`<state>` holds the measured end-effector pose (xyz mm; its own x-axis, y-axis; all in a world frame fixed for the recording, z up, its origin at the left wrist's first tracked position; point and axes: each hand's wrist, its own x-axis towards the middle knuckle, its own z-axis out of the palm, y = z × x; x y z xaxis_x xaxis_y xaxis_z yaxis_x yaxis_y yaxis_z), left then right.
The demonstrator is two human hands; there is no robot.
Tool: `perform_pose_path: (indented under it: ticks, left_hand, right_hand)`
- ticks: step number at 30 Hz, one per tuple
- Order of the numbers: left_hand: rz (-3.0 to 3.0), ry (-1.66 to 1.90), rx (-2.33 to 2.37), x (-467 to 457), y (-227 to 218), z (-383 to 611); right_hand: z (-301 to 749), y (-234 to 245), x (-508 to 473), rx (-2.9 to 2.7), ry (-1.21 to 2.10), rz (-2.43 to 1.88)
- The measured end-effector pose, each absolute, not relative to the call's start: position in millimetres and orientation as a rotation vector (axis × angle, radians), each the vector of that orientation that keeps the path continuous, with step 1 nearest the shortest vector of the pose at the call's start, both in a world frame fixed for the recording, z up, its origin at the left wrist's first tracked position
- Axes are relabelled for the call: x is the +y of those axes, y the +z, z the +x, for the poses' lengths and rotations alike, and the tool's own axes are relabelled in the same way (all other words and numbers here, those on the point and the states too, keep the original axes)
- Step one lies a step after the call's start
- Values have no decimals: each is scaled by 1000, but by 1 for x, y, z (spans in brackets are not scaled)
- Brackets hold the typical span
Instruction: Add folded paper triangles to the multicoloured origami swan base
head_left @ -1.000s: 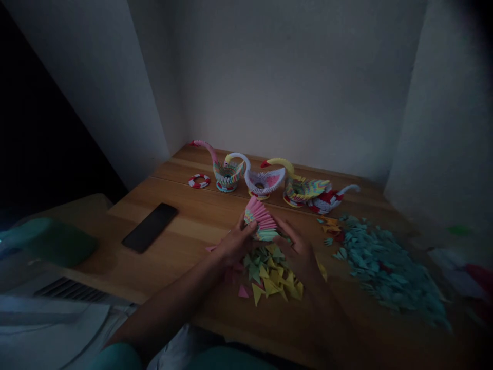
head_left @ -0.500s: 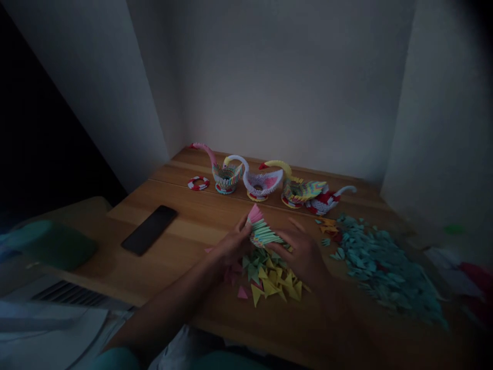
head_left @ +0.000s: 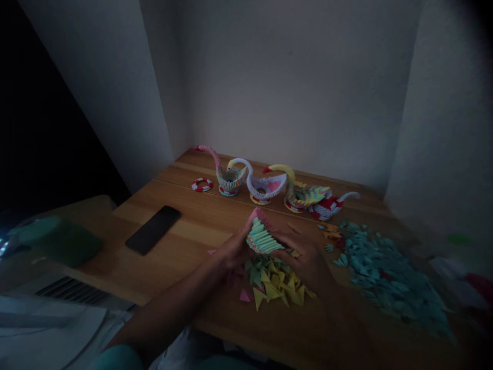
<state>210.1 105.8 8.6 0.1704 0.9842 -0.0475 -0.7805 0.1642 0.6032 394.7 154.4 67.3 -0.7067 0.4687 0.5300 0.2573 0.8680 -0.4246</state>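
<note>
Both my hands hold a small modular paper piece [head_left: 262, 236], pink at the top and green and yellow striped below, just above the wooden table [head_left: 185, 231]. My left hand [head_left: 234, 249] grips its left side. My right hand [head_left: 305, 257] holds its right side with the fingers wrapped around. Under the hands lies a pile of yellow, green and pink folded paper triangles [head_left: 274, 282].
Several finished paper swans [head_left: 265, 185] and a red and white paper ring [head_left: 202, 184] stand at the back. A black phone [head_left: 153, 229] lies to the left. A large heap of teal triangles [head_left: 381, 272] covers the right. Walls close the corner.
The paper piece has been turned and tilted in my hands: its pink fan faced up before, now its striped side shows. My right hand has closed further around it.
</note>
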Motion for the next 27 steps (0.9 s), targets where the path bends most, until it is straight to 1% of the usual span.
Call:
perform_pose_path:
  ticks: [3,8,13,17,20,23,27]
  left_hand:
    - [533,1330,489,103,12,213]
    - [584,1316,365,98,17,214]
    - [492,1374,422,102,21,203]
    - [393,1566,434,109,30,176]
    - [389,1712,398,111,38,157]
    - [373,1740,396,110,41,148]
    - [354,1725,422,111,40,148]
  right_hand:
    - [389,63,152,-2311,418,-637]
    - [386,70,150,-2281,420,-729]
    - [391,74,151,-2290,533,-741]
    - [401,75,155,-2201,600,-861]
    - [403,70,157,-2246,602,-909]
    - [393,57,154,-2405,581,-829]
    - [364,34,141,-2618,500,-532]
